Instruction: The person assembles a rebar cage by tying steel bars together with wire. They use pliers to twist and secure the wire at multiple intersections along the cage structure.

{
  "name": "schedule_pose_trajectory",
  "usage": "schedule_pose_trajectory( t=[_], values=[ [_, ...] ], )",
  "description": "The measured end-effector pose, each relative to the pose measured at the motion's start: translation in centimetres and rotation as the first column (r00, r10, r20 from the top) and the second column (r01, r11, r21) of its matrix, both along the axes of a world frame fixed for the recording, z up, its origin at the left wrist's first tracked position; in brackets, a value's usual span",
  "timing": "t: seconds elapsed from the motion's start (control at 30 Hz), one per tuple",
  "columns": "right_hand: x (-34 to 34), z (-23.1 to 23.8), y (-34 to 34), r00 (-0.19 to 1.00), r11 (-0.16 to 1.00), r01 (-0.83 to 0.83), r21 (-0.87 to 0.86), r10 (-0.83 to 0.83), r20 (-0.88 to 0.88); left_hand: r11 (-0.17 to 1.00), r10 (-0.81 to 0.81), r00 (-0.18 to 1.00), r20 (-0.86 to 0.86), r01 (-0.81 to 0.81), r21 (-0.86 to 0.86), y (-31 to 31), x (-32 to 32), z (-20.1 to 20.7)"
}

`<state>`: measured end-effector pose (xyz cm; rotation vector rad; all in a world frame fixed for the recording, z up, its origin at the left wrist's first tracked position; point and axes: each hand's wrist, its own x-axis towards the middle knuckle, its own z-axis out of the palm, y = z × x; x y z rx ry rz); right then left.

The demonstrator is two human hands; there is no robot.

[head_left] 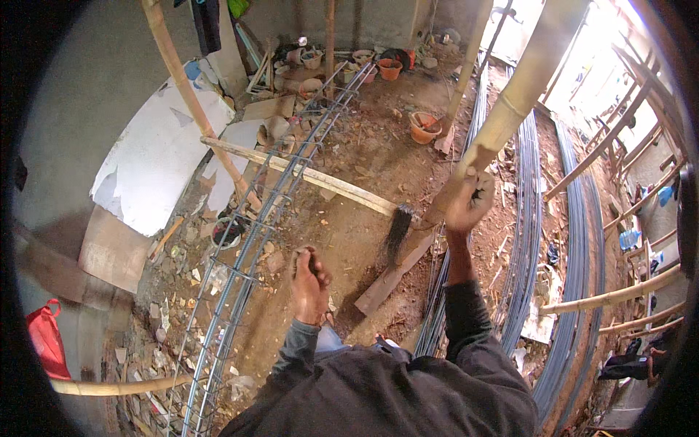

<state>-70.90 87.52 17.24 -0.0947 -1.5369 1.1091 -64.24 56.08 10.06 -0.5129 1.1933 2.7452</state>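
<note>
My left hand [309,286] is raised above the dirt floor with its fingers curled in; whatever it may hold is too small to make out. It is apart from the rebar cage [256,229], a long frame of steel bars with stirrups, to its left. My right hand [470,202] is closed in front of the thick bamboo pole [502,116]; I cannot tell whether it touches the pole or what is in the fingers. Between my hands, a bundle of thin dark wires [397,231] hangs at the end of a split-bamboo crossbar [328,182].
Long bundles of steel bars [529,197] lie on the right. An orange bucket [424,127] stands farther off. A white sheet [156,153] leans at left near a thinner bamboo pole [188,98]. Rubble covers the ground around the cage. A red bag [48,341] hangs at far left.
</note>
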Motion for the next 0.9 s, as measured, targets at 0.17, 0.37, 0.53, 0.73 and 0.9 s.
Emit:
schedule_pose_trajectory(
  t=[0.17,0.37,0.53,0.73,0.9],
  values=[
    [8.0,6.7,-6.0,0.988,0.896,-0.145,0.42,0.156,0.009,0.993,-0.008,1.0,0.012,0.007,0.114,4.0,-0.1,2.8],
    [13.3,3.4,-7.0,0.824,0.881,-0.451,0.144,0.349,0.446,0.937,0.185,0.969,-0.162,-0.125,0.325,0.2,-2.6,3.0],
    [16.9,-0.8,-5.6,0.735,0.919,-0.376,-0.116,0.372,0.566,0.792,0.4,0.905,-0.146,-0.261,0.551,-4.3,-3.4,1.7],
    [19.9,-3.3,-8.7,0.518,0.659,-0.569,-0.493,0.752,0.408,0.746,0.385,0.91,-0.155,-0.208,0.632,-7.4,-4.6,-4.9],
    [20.6,-3.3,-9.7,0.491,0.657,-0.529,-0.538,0.753,0.437,0.931,0.273,0.942,-0.195,-0.208,0.3,-9.8,-9.6,-12.9]
  ],
)
